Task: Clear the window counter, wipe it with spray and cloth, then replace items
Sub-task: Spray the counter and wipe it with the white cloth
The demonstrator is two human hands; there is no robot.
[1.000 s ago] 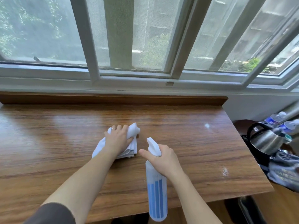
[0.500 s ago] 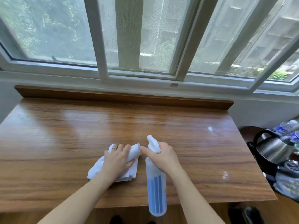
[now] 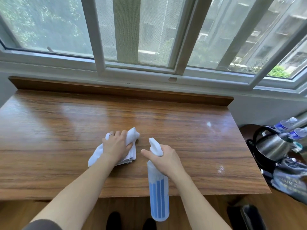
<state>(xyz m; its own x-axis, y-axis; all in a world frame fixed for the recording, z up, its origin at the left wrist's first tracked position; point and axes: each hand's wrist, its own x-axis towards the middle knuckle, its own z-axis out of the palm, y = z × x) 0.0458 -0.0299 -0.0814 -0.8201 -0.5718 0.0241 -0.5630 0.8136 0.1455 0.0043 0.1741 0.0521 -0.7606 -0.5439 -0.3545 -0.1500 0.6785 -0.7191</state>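
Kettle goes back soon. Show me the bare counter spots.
Bare wood runs along the back ledge, and left of the cloth under the left hand. Right of the spray bottle is free too. The side table by the kettle is crowded.

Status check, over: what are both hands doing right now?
Left hand grips white cloth on counter. Right hand holds spray bottle. Nothing in the way.

Worktop: glossy brown wood-grain worktop [image 3: 49, 130] under the window, with a raised dark wooden lip along its far edge.
Surface: pale sheen across the far half; small whitish spots toward the right side.
On it: crumpled white cloth [image 3: 131, 136], near the middle, pressed flat to the wood beneath the left hand [image 3: 118, 146].
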